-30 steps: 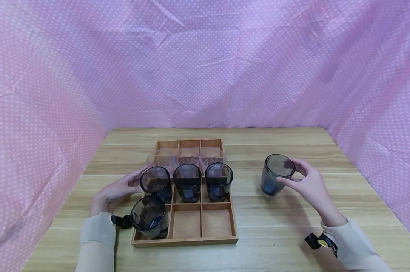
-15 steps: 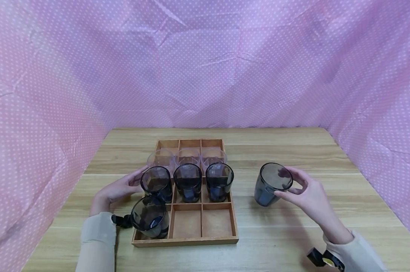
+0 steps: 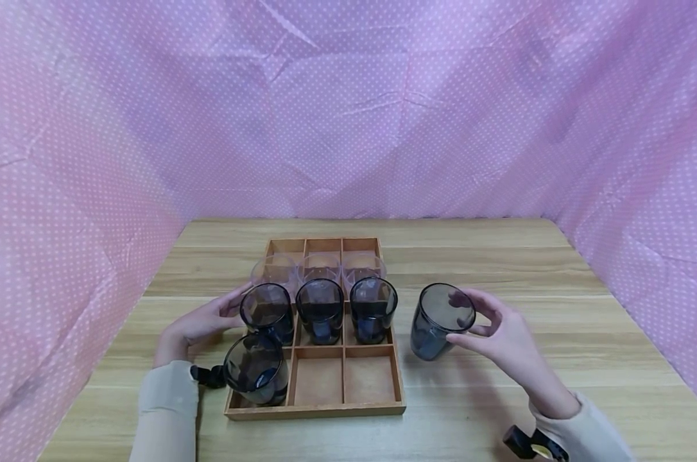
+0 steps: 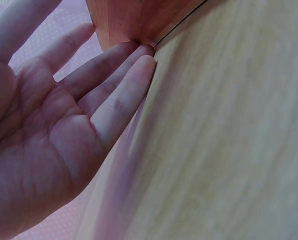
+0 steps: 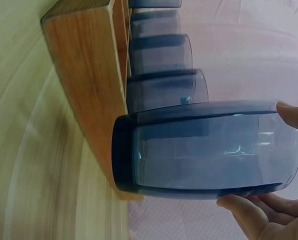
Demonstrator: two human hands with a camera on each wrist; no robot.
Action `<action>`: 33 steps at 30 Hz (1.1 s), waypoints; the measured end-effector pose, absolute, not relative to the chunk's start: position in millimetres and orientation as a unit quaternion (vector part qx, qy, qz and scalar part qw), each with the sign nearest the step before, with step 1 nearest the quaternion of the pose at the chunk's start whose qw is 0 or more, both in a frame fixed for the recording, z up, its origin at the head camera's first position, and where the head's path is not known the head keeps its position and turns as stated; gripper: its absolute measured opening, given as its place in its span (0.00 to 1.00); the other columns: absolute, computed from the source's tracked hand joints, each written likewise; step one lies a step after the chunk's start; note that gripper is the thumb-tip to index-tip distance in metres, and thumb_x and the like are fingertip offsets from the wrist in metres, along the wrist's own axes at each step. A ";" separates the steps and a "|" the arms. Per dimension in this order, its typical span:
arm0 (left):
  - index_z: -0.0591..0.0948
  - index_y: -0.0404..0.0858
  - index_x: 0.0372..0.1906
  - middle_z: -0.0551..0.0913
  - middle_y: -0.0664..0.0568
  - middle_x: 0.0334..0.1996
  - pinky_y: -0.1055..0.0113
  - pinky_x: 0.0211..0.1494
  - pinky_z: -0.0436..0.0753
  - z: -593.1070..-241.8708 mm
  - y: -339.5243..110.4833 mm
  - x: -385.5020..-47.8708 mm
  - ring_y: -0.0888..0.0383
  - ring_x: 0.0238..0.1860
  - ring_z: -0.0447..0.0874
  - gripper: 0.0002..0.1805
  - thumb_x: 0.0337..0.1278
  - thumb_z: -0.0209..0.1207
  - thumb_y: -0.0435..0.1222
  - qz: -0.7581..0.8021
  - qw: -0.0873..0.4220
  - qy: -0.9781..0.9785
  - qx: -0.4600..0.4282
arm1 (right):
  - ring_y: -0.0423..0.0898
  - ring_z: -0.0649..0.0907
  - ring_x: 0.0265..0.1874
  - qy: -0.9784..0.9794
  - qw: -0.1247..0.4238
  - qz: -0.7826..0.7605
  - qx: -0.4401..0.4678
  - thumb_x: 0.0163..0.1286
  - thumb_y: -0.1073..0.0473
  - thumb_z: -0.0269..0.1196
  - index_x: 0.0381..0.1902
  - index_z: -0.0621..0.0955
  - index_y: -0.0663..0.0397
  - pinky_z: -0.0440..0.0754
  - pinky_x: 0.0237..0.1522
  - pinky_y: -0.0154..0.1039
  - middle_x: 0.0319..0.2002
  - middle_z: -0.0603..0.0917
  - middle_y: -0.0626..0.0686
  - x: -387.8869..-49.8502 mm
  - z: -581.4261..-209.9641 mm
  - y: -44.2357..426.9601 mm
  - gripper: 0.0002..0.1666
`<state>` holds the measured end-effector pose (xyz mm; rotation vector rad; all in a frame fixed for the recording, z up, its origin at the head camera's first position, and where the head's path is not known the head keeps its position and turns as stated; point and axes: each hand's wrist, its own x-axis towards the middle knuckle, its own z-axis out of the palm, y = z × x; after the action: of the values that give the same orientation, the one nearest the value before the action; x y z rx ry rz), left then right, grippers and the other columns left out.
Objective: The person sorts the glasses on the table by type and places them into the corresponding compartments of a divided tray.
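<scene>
My right hand (image 3: pixel 501 337) pinches a dark smoky glass (image 3: pixel 441 321) near its rim, thumb on the near side and fingers behind. The glass is held above the table, just right of a wooden compartment tray (image 3: pixel 314 414); the right wrist view shows the glass (image 5: pixel 214 150) close to the tray's wall (image 5: pixel 84 65). Straight fingers of my left hand (image 3: pixel 204 321) touch the tray's left side, and in the left wrist view their tips meet its wooden wall (image 4: pixel 134 22). Three smoky glasses stand in one row of the tray, and another smoky glass (image 3: pixel 256 372) stands in the near left compartment.
Three clear glasses (image 3: pixel 319 268) stand in the row behind the smoky ones. Bare compartments show at the near middle (image 3: pixel 318 382) and near right (image 3: pixel 368 378), and along the far row. A pink dotted cloth (image 3: pixel 348 115) hangs around the wooden table (image 3: pixel 470 244).
My right hand has carried the smoky glass left and nearer to me, toward the tray. The left hand has stayed at the tray's left side.
</scene>
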<state>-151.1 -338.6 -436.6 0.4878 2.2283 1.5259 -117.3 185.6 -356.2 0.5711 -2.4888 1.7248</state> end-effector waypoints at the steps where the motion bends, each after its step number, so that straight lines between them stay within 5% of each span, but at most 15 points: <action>1: 0.44 0.43 0.78 0.44 0.39 0.77 0.85 0.60 0.64 -436.5 -338.1 -151.0 0.85 0.62 0.62 0.45 0.64 0.58 0.35 0.545 0.199 0.796 0.170 | 0.27 0.78 0.52 -0.804 0.025 0.564 0.187 0.49 0.69 0.75 0.59 0.74 0.64 0.82 0.47 0.27 0.49 0.83 0.41 -117.2 -356.1 183.3 0.38; 7: 0.45 0.44 0.78 0.41 0.39 0.78 0.86 0.60 0.63 -435.2 -336.3 -151.2 0.86 0.62 0.61 0.45 0.64 0.58 0.35 0.545 0.200 0.797 0.167 | 0.28 0.79 0.53 -0.786 0.015 0.584 0.203 0.48 0.72 0.74 0.59 0.74 0.66 0.83 0.46 0.27 0.50 0.84 0.42 -115.1 -353.6 168.2 0.38; 15: 0.44 0.46 0.78 0.44 0.37 0.77 0.84 0.60 0.66 -433.4 -337.0 -149.5 0.84 0.62 0.63 0.46 0.64 0.59 0.36 0.543 0.203 0.798 0.163 | 0.28 0.79 0.52 -0.779 -0.006 0.587 0.222 0.48 0.70 0.75 0.59 0.75 0.65 0.84 0.44 0.31 0.53 0.82 0.65 -112.5 -351.7 149.5 0.38; 33: 0.44 0.45 0.78 0.42 0.37 0.77 0.85 0.60 0.66 -432.6 -337.8 -150.8 0.85 0.62 0.62 0.46 0.64 0.58 0.35 0.547 0.204 0.794 0.171 | 0.28 0.77 0.53 -0.773 -0.073 0.583 0.241 0.46 0.62 0.78 0.61 0.75 0.59 0.85 0.47 0.35 0.57 0.81 0.60 -104.6 -351.6 114.5 0.42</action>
<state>-150.8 -337.8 -432.6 0.4764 2.2135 1.5265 -104.6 114.5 -351.6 0.7939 -2.5474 1.9202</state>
